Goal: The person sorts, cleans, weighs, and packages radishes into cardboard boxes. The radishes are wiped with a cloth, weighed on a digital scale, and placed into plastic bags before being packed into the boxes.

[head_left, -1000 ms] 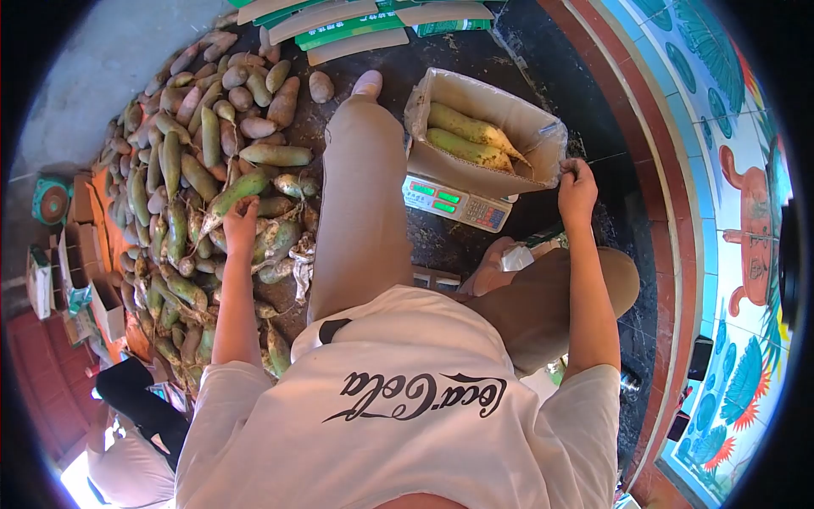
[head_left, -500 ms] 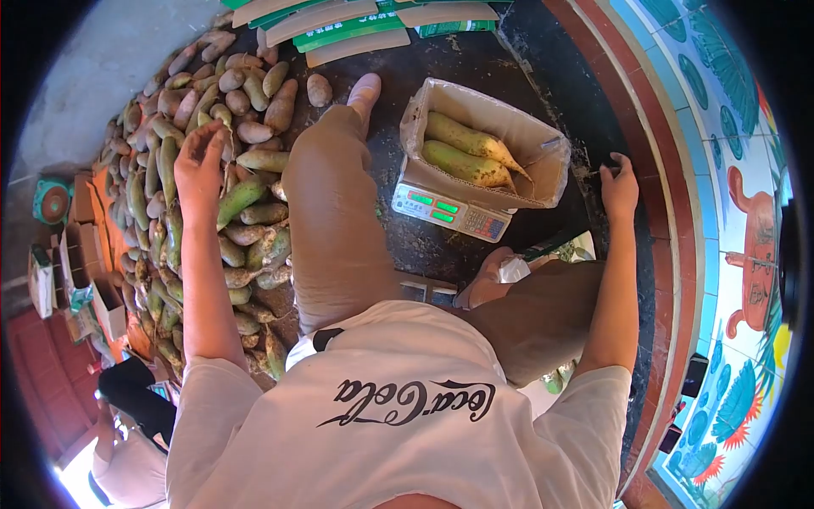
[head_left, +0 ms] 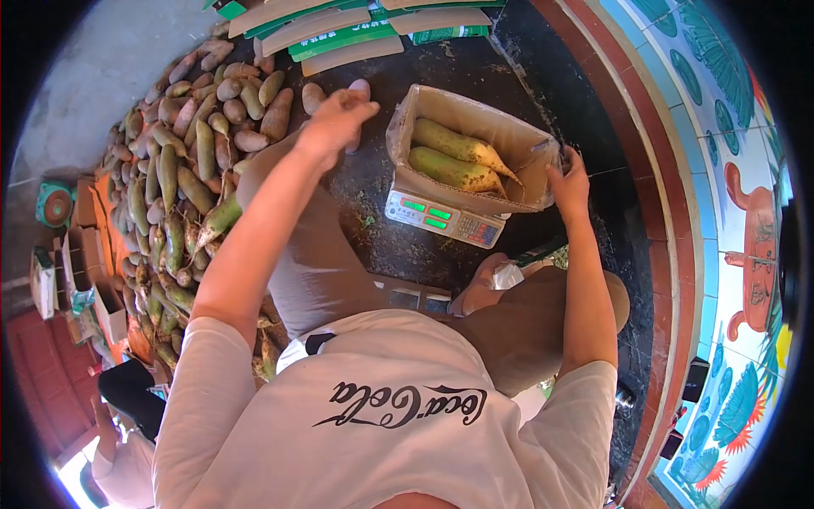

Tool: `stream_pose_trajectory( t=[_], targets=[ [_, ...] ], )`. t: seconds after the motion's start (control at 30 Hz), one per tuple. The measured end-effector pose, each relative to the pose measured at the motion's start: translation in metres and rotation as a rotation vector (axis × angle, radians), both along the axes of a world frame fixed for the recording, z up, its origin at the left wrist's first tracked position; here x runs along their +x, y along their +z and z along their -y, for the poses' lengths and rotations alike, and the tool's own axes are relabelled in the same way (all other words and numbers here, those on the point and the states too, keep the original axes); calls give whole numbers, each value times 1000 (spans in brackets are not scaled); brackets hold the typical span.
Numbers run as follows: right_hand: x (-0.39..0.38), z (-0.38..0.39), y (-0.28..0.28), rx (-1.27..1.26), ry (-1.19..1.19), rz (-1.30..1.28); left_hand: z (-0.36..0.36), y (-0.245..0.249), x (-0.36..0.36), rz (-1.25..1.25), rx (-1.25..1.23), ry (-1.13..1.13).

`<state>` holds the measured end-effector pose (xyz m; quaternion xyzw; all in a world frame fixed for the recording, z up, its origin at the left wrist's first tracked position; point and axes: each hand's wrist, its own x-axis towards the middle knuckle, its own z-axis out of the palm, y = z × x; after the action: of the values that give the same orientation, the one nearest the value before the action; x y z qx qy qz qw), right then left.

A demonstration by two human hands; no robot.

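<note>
Two long green radishes [head_left: 458,171] lie side by side in a cardboard box [head_left: 509,205] lined with clear plastic. The box rests on a digital scale [head_left: 443,219] whose green displays are lit. At the box's right end, my right hand [head_left: 571,185] grips the wall between thumb and fingers. My left hand [head_left: 336,125] hangs in the air left of the box, above my leg and near the pink shoe. Its fingers are partly bent and apart, with nothing visible in them.
A large heap of green and reddish root vegetables [head_left: 182,178] spreads across the floor on the left. Flattened green and brown cartons [head_left: 352,38] lie at the far side. A raised tiled ledge [head_left: 657,212] curves along the right. Another person [head_left: 131,467] is at lower left.
My left hand has swung right from over the heap toward the box. My right hand has come left from the ledge side onto the box's end. The radishes remain in the box.
</note>
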<state>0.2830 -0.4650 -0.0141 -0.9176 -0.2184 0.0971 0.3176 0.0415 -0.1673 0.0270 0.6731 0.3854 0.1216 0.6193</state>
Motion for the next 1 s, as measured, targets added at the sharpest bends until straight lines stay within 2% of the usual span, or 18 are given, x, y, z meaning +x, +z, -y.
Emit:
stream_pose_trajectory(
  t=[0.03,0.17,0.23,0.3,0.4,0.5,0.53,0.63,0.67,0.73,0.8,0.93,1.0],
  targets=[
    [1,-1,3,13,-83,-96,3,-15,12,-58,-39,23],
    [24,20,-18,310,-162,-470,16,-40,39,-253,-301,103],
    [14,23,2,379,-188,-644,10,-59,43,-191,-521,91],
    [5,21,18,452,-201,-710,4,-68,45,-119,-702,41],
    [-1,14,25,562,-172,-720,10,-49,44,-45,-568,71],
    [-6,6,29,643,-190,-710,-17,-73,46,81,-652,53],
    [-7,2,31,667,-209,-710,-21,-72,47,128,-693,143],
    [-13,-4,38,809,-253,-851,-25,-41,49,254,-651,118],
    [-12,-3,37,841,-230,-881,-13,-10,50,239,-637,118],
    [-11,-3,35,903,-180,-941,-10,13,52,286,-618,-56],
    [-12,-10,39,912,-232,-943,-3,24,55,297,-580,-192],
    [-12,-16,55,924,-164,-957,33,53,58,174,-396,-274],
    [-22,-19,74,915,-110,-911,38,54,55,223,-419,-251]
  ],
)
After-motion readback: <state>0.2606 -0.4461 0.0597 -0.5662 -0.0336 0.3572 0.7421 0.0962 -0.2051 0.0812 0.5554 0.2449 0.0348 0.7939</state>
